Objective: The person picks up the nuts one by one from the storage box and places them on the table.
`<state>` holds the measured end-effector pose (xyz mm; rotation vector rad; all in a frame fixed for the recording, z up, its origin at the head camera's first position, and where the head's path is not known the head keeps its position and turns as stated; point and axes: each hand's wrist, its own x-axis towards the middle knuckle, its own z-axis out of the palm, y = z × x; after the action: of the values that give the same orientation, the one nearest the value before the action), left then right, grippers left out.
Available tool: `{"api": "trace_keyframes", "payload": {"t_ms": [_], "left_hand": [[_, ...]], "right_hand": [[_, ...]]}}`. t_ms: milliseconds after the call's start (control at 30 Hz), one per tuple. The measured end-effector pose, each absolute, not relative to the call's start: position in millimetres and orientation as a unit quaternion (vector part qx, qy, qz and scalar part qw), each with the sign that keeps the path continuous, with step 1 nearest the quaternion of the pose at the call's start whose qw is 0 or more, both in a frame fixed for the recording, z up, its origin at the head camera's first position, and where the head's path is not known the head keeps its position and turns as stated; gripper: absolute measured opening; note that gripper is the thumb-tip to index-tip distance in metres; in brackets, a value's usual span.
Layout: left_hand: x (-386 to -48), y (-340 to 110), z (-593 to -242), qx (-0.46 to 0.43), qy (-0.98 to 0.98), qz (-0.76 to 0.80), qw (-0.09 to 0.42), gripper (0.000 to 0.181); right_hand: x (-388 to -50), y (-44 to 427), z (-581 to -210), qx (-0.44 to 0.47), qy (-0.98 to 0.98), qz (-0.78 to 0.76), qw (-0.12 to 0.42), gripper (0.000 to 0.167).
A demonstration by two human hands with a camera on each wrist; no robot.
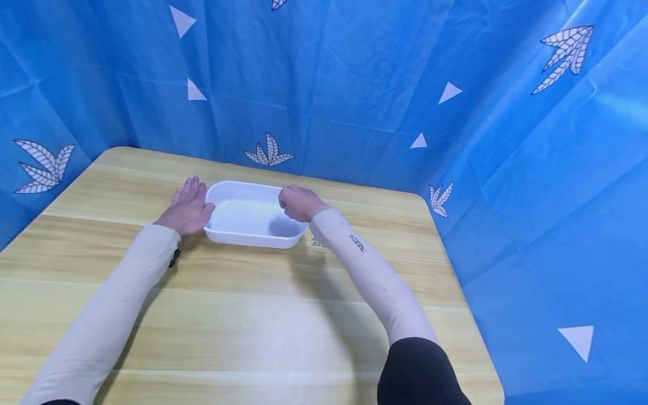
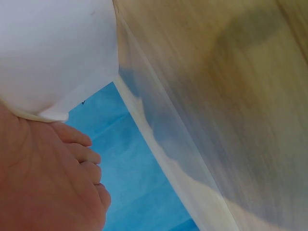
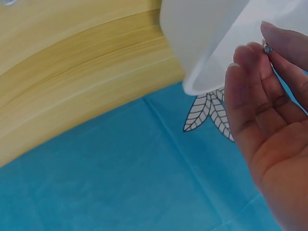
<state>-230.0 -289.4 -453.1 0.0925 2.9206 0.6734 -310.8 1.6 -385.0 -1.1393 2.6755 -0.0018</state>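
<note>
A white rectangular plastic basin (image 1: 248,240) with rounded corners stands on the wooden table. At its left end my left hand (image 1: 185,209) has its fingers straight; in the left wrist view the same hand (image 2: 53,178) lies against the basin's white wall (image 2: 57,53). Over the basin's right end is my right hand (image 1: 302,203). The right wrist view shows this hand (image 3: 274,106) pinching a tiny shiny metallic piece (image 3: 267,48) between thumb and fingertips. Its exact kind is too small to tell.
Several small shiny pieces (image 1: 316,242) lie on the table just right of the basin, partly hidden by the right sleeve (image 1: 372,264). Blue printed curtains (image 1: 354,101) hang behind and along the right of the table (image 1: 228,315).
</note>
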Motion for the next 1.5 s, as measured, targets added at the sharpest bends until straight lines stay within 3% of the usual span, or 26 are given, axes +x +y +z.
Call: {"api": "trace_keyframes", "payload": {"t_ms": [533,1100,1500], "left_hand": [[-228.6,-287.4,-450.2,0.033,0.972,0.223,0.073,0.077],[-231.5,-290.1,-455.8,0.035,0.97,0.229,0.08,0.079],[-229.9,-289.6,-453.5,0.034,0.969,0.228,0.086,0.079]], "right_hand": [[-304.6,49.8,-384.9,-0.378,0.922,-0.039,0.076,0.007],[-302.0,99.9,-409.0,-0.331,0.932,-0.101,0.108,0.016],[-290.5,122.8,-429.0,-0.337,0.928,-0.122,0.1,0.017]]}}
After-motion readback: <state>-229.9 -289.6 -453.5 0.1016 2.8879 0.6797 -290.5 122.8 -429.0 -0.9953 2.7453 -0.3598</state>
